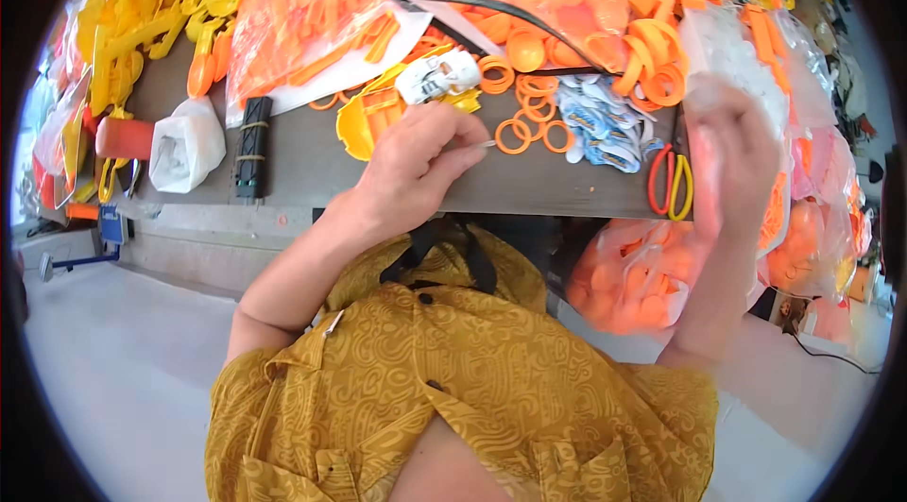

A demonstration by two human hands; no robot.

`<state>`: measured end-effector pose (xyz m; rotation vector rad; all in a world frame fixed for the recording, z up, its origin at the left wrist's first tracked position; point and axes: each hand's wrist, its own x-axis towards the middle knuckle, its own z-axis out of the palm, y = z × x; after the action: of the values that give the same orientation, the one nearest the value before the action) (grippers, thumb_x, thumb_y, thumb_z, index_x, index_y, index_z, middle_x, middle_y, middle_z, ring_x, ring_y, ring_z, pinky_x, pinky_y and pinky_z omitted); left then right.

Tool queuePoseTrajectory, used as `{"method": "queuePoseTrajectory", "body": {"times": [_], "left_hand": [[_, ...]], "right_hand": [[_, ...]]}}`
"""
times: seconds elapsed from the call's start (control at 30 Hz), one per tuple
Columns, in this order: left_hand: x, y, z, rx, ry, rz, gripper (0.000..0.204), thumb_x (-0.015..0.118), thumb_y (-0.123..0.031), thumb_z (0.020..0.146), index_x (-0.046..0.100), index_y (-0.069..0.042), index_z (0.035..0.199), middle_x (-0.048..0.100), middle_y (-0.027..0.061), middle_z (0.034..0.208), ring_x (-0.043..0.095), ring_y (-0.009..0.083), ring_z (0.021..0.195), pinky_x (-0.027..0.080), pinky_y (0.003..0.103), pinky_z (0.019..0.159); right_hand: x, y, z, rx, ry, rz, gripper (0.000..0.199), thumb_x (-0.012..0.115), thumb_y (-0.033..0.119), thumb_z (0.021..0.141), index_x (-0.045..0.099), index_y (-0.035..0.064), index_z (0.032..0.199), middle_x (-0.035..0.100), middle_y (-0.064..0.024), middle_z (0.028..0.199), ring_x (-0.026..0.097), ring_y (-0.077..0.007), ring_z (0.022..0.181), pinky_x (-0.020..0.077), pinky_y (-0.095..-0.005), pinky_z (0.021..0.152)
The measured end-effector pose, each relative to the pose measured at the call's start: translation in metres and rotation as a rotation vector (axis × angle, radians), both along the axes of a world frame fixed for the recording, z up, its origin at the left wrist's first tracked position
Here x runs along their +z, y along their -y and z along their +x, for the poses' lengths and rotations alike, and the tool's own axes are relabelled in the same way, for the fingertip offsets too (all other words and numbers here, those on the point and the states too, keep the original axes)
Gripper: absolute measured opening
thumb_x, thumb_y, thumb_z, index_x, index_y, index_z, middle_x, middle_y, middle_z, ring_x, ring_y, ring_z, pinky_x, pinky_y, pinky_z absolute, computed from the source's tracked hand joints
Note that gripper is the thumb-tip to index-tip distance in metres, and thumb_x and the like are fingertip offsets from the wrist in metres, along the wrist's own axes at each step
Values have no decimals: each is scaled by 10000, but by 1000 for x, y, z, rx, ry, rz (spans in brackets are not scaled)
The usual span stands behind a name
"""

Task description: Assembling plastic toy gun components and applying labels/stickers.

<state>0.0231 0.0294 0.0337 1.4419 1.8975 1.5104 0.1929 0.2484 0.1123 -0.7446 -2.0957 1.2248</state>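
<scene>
My left hand point(416, 157) is over the table's near part, thumb and forefinger pinched together. A small pale tip shows at the fingertips; its kind I cannot make out. Just right of it lie several orange rings point(513, 136). Behind the hand are a yellow plastic part point(357, 129) and a white piece with dark markings point(437, 77). My right hand point(732, 148) is raised at the table's right end, smeared by motion, beside a clear plastic bag point(723, 39). Scissors point(672, 183) with red and yellow handles lie left of it, near a pile of blue-and-white printed pieces point(605, 124).
Bags of orange parts point(321, 11) and yellow parts point(142, 1) cover the table's far side. A black strap point(491, 9) crosses them. At left are a white bag-lined container point(187, 145) and a black banded bundle point(253, 148). A bag of orange pieces point(631, 275) hangs below the right edge.
</scene>
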Motion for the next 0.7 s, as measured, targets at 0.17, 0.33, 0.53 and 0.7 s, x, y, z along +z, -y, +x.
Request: {"method": "queuePoseTrajectory", "body": {"times": [0.17, 0.33, 0.53, 0.7], "left_hand": [[8, 2, 0, 6, 133, -27, 73, 602, -7, 752, 569, -3, 817, 560, 42, 758, 526, 112, 696, 430, 240, 628], [7, 7, -4, 44, 126, 25, 70, 612, -8, 742, 569, -1, 797, 576, 40, 733, 540, 109, 680, 434, 238, 617], [1, 8, -4, 137, 53, 108, 75, 628, -11, 704, 568, -17, 746, 573, 60, 676, 547, 175, 642, 427, 275, 583], [1, 10, -6, 168, -23, 165, 84, 630, -13, 672, 561, -31, 716, 554, 79, 655, 538, 239, 627, 418, 320, 572]], "right_hand": [[-60, 77, -26, 415, -92, -530, 242, 500, 39, 824, 493, -21, 1059, 549, -141, 1037, 561, -154, 817, 481, -279, 690], [-86, 99, -54, 516, -441, -999, 365, 496, 98, 856, 414, -20, 1192, 542, -129, 1050, 574, -181, 871, 510, -306, 711], [-89, 104, -62, 523, -422, -944, 363, 518, 103, 845, 431, -49, 1163, 530, -133, 1067, 563, -194, 908, 513, -306, 721], [-85, 107, -64, 515, -409, -844, 364, 519, 113, 845, 431, -53, 1156, 524, -150, 1081, 566, -202, 899, 508, -305, 719]]}}
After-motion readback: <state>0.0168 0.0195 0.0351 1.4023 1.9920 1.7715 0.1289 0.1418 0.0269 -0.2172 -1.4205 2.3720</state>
